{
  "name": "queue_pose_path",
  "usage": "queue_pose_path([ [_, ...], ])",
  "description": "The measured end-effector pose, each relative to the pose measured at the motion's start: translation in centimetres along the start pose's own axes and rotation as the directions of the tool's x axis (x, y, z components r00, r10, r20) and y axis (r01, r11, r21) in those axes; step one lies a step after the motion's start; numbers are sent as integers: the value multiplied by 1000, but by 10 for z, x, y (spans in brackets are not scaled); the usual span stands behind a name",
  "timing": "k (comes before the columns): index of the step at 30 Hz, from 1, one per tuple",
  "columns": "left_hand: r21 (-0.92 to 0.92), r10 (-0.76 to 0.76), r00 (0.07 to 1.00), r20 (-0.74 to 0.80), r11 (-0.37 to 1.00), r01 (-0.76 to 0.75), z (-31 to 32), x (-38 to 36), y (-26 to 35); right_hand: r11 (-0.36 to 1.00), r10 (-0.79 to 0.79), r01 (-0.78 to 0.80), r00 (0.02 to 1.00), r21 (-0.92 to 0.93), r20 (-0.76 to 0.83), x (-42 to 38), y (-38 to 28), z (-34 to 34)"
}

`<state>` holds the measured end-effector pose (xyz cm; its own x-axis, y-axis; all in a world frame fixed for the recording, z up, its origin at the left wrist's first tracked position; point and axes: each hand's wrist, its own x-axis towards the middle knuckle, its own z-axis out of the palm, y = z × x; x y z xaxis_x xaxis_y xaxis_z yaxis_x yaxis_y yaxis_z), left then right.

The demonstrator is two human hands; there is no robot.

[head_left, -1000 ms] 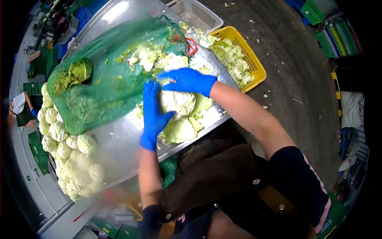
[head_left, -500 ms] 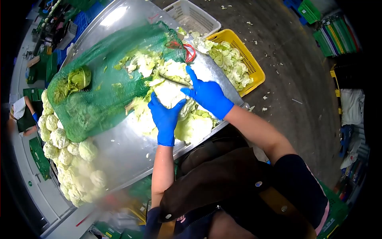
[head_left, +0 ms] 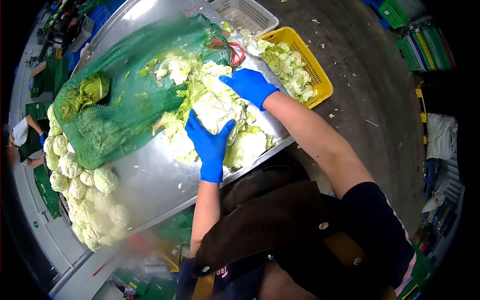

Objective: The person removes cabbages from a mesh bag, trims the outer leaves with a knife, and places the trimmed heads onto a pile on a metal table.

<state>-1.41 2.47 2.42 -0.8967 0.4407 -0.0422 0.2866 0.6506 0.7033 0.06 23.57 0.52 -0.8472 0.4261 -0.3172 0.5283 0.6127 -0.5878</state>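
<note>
A pale cabbage with loosened outer leaves lies on the metal table. My left hand, in a blue glove, holds its near side with thumb and fingers spread around it. My right hand, also blue-gloved, is at the far right of the cabbage, fingers bent onto the leaves; whether it grips one is hidden. Loose leaves lie beside and under the cabbage. A green mesh sack spreads over the table to the left, with a leafy cabbage inside it.
Whole cabbages are piled along the table's left end. Past the right edge stand a yellow crate holding leaves and a white crate. Scraps dot the floor. Another person's arm shows at far left.
My right hand has moved up and left over the leaves, its fingers no longer spread as before. More of the cabbage's pale round top shows. The view has shifted slightly.
</note>
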Motion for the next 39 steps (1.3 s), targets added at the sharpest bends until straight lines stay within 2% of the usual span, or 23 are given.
queue_pose_path([
  [2,-56,-20,999,-30,998,18,0,2,-14,988,-106,97,992,-120,-75,-4,-8,14],
  [3,-165,-50,999,-10,985,48,-7,0,-17,994,-89,83,991,-68,-96,-3,-1,20],
  [6,-378,15,1000,-12,925,-18,-10,-17,-51,998,-41,35,993,-54,-115,11,19,35],
  [10,-447,-21,1000,-4,894,17,-12,-23,-59,999,14,-16,997,-32,-82,0,7,25],
  [11,-457,-26,1000,7,889,27,-14,-21,-58,1000,5,-2,993,23,-117,-14,0,17],
  [12,-468,-34,999,16,883,38,-15,-21,-58,997,47,-43,997,71,-63,-36,-18,-2],
  [14,-428,-12,1000,-8,904,7,-14,-18,-58,980,30,-19,998,200,-53,-75,-43,-5],
  [16,-377,1,1000,-22,926,-10,-15,-18,-55,945,-74,74,997,318,-13,-87,-48,20],
  [17,-419,-16,1000,-13,908,9,-15,-17,-56,881,-122,140,990,452,-70,-80,-34,46],
  [18,-461,9,1000,-12,887,-13,-16,-14,-61,827,-53,37,999,561,13,-77,-31,46],
  [20,-529,3,997,71,848,35,-25,-10,-64,683,-84,54,996,728,5,-73,-2,57],
  [21,-537,4,996,92,843,46,-30,-9,-66,783,-18,13,1000,622,2,-76,3,45],
  [22,-547,11,994,110,836,51,-31,-6,-67,779,51,-40,999,626,1,-76,20,48],
  [24,-570,24,990,135,820,58,-34,-3,-71,681,150,-220,976,699,161,-83,37,45],
  [27,-597,24,990,139,800,65,-34,-10,-81,809,-55,78,997,583,-57,-76,43,45],
  [28,-602,35,992,121,797,46,-30,-11,-79,939,-56,107,985,325,-163,-80,42,36],
  [29,-558,13,997,77,829,32,-28,-17,-73,964,-75,101,991,247,-115,-84,11,1],
  [30,-457,-5,999,-40,889,-14,-18,-27,-68,981,-90,99,994,167,-66,-83,-11,-17],
  [32,-282,-36,979,-202,959,-23,-4,-59,-60,834,-347,390,921,392,-178,-63,-30,-9],
  [34,-471,-121,982,-144,881,40,-9,-93,-35,780,-515,504,854,371,-75,-38,-61,0],
  [36,-341,-47,998,-35,940,32,-25,-114,-15,765,-642,639,767,79,15,-10,-71,22],
  [37,-375,-74,997,13,924,73,-22,-121,-22,842,-539,513,800,168,264,1,-72,18],
  [39,-423,-153,986,66,891,167,-21,-116,-12,881,-471,418,816,221,336,21,-67,31],
])
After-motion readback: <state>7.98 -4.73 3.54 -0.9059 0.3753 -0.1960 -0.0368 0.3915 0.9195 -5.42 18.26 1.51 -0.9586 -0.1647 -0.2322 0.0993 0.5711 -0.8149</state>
